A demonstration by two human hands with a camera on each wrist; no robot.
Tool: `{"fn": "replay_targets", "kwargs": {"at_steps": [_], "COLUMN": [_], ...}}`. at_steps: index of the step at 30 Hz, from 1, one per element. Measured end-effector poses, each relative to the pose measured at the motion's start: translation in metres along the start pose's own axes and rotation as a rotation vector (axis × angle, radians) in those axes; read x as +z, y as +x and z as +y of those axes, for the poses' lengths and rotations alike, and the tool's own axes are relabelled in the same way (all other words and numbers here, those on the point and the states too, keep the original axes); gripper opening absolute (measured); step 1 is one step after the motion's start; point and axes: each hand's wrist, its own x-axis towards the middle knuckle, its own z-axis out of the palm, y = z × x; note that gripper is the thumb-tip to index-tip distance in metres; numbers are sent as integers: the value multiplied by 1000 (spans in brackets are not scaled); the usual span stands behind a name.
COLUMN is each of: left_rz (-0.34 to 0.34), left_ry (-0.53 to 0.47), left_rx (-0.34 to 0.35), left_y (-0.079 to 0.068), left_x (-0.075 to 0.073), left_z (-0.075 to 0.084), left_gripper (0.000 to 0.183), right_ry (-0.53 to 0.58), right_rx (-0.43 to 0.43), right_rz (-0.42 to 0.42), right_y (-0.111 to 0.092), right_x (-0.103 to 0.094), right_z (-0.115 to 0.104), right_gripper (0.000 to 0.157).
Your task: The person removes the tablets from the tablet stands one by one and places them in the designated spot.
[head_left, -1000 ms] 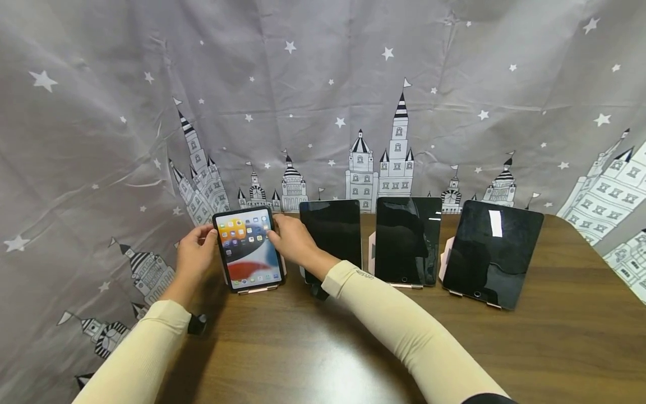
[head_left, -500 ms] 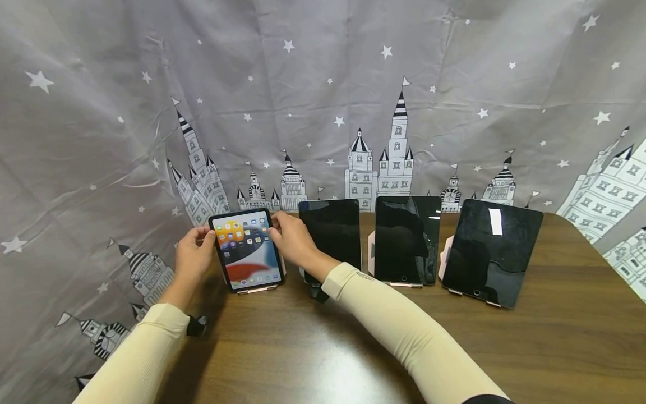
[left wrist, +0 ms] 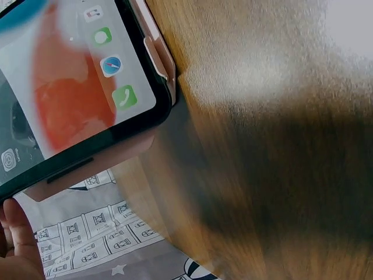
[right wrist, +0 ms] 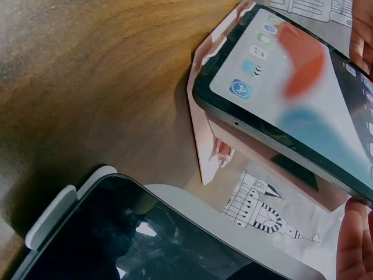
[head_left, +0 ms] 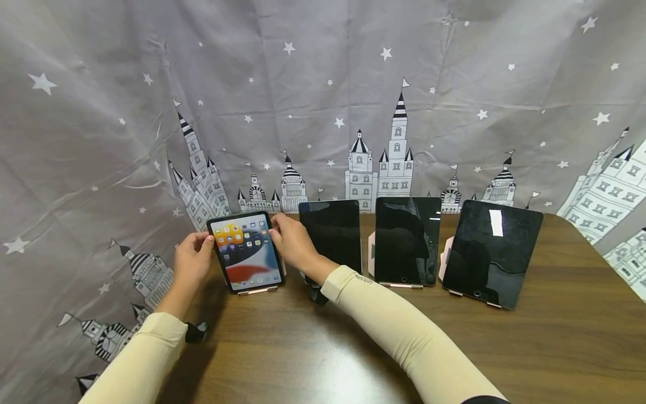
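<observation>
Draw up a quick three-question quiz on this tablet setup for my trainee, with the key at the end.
1. True or false: the left hand and the right hand are at opposite sides of the lit tablet.
2. In the head view, how many dark-screened tablets stand to the right of it? A) two B) three C) four
3. Fill in: the stand under the lit tablet is ____ in colour.

Key: 1. True. 2. B. 3. Pink.
</observation>
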Motion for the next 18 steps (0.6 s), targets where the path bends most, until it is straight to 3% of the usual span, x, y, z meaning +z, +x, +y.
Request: {"fn": "replay_targets", "kwargs": {"at_steps": [12,18], "left_rz": [61,93], "left_ry": [-65,-44], "left_rx": [63,95], "left_y": [-9,-13], "left_x": [-2,-5], "left_z": [1,5], "left_gripper": [26,25], "right_ry": [25,51], "right_rx": [-55,-65], "right_rz": [42,48], "right_y": [-6,-7], "right_x": [0,-3], "right_z": [0,-2], "right_gripper": [11,13]}}
